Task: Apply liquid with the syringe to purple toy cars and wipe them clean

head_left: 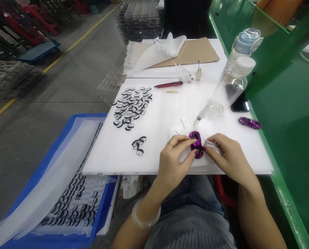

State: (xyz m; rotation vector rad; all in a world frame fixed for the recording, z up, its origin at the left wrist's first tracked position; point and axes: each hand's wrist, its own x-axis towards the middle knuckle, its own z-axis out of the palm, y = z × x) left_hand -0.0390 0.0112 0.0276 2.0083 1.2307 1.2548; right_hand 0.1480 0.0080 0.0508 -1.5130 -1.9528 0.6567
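A glossy purple toy car body (196,144) stands on its end on the white board (149,162), pinched at its sides by my left hand (173,159). My right hand (228,159) holds a piece of white film or cloth (211,146) against the car's lower right side. A second purple toy car (250,122) lies farther right, out of reach of my fingers. Left of my hands sit a small group of black-and-white pieces (138,145) and a large scattered heap of them (130,107).
A red utility knife (168,84), tweezers (172,91), a clear plastic bottle with a needle-like tip (228,88), a water bottle (244,48) and a phone (240,103) lie ahead. Left of the board, a blue crate (58,183) holds more pieces. Green panelling rises right.
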